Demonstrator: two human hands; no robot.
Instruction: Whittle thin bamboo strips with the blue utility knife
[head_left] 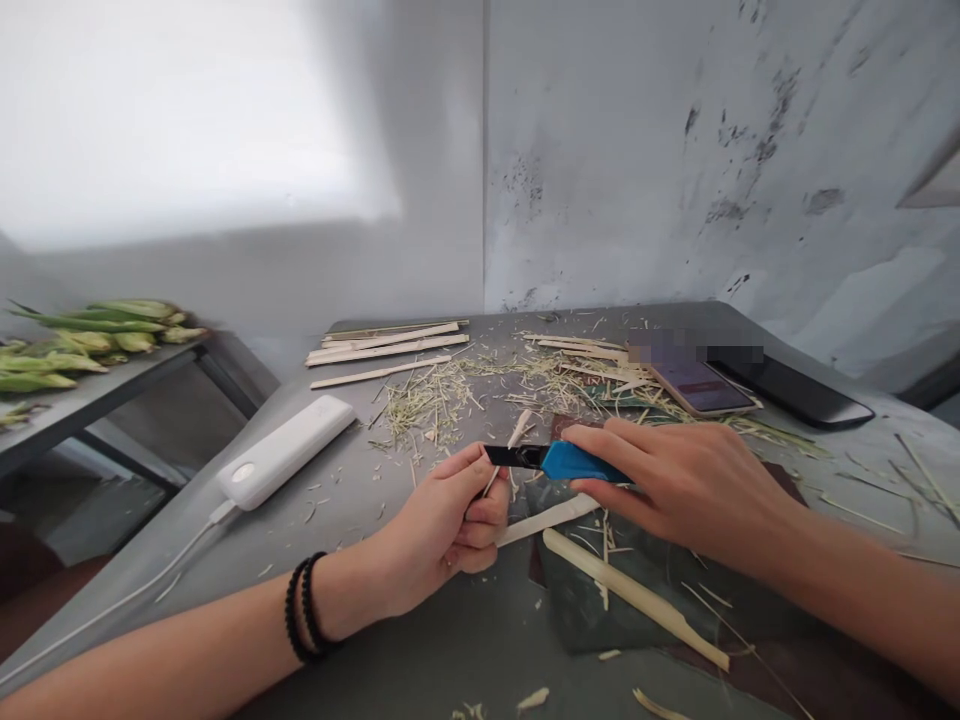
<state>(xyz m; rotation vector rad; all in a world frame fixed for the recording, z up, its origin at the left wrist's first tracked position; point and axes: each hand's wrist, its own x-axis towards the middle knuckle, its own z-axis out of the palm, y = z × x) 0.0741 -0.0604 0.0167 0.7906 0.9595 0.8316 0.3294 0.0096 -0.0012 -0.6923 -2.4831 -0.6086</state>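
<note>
My right hand [686,475] grips the blue handle of a utility knife [566,461], whose black blade points left. The blade lies across my left fingertips, by a thin pale strip of wood or bamboo [519,428]. My left hand [461,515] is closed around that strip, whose far end sticks up past the blade. Another flat pale strip [555,518] emerges behind my left fingers; whether they touch it I cannot tell. Nearer me, a wider pale piece [637,595] with a narrowed end lies on a dark sheet [577,620].
Shavings [427,405] litter the grey table [337,535]. Several strips [386,347] lie at the back left. A white power bank [289,450] with a cable is on the left, a phone [697,385] and a black device [795,385] on the right. Corn [97,335] lies on a side table.
</note>
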